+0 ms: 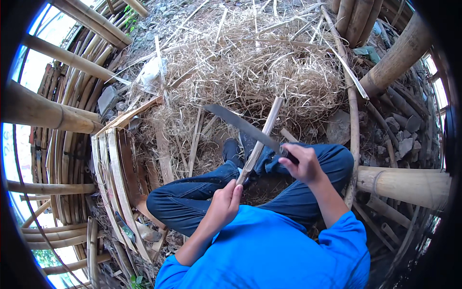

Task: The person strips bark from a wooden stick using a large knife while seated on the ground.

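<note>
Head view: the left hand (224,203) is closed around the near end of a split bamboo strip (271,117), its thumb lying along it. The strip slants up and away above the crossed legs in blue jeans (190,200). The right hand (304,164) is curled firmly round the dark handle of a machete (231,118), whose blade crosses the strip; contact there is unclear. Beyond lies a heap of bamboo shavings (288,62).

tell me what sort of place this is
Probably a makeshift outdoor workspace, perhaps for bamboo or wood: thick bamboo poles at both sides, a heap of fibrous shavings in front, and a long knife in the right hand.
</note>
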`<state>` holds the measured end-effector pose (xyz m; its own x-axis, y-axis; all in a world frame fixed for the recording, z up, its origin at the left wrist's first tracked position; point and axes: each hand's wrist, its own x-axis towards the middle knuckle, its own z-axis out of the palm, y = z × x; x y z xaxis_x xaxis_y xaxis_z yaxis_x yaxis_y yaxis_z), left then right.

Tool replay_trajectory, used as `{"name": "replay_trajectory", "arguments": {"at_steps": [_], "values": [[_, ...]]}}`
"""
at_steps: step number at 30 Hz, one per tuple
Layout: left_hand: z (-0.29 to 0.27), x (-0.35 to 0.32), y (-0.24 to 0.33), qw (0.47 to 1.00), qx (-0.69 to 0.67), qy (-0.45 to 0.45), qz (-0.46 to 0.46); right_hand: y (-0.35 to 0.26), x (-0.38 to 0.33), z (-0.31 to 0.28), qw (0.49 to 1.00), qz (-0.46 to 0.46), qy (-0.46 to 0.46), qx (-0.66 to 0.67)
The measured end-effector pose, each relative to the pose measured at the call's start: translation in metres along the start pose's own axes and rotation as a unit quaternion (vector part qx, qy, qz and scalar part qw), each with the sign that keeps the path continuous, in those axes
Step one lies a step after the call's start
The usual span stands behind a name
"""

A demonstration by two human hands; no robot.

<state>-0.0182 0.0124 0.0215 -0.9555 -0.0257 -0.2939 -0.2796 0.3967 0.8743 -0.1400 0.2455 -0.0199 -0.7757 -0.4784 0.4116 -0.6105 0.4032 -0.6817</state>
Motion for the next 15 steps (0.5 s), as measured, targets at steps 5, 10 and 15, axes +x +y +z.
{"name": "replay_trajectory", "arguments": {"at_steps": [5,10,15], "values": [[-0.002,-0.005,0.0,1.0,0.008,-0.023,-0.016,0.013,0.01,-0.007,0.999,0.016,0.018,-0.028],[-0.005,-0.008,0.003,0.999,-0.006,-0.028,-0.015,-0.004,0.006,-0.012,0.998,-0.015,-0.053,0.029],[-0.002,-0.007,0.0,1.0,-0.009,-0.021,-0.021,0.002,0.006,-0.007,0.998,0.036,0.033,0.049]]}}
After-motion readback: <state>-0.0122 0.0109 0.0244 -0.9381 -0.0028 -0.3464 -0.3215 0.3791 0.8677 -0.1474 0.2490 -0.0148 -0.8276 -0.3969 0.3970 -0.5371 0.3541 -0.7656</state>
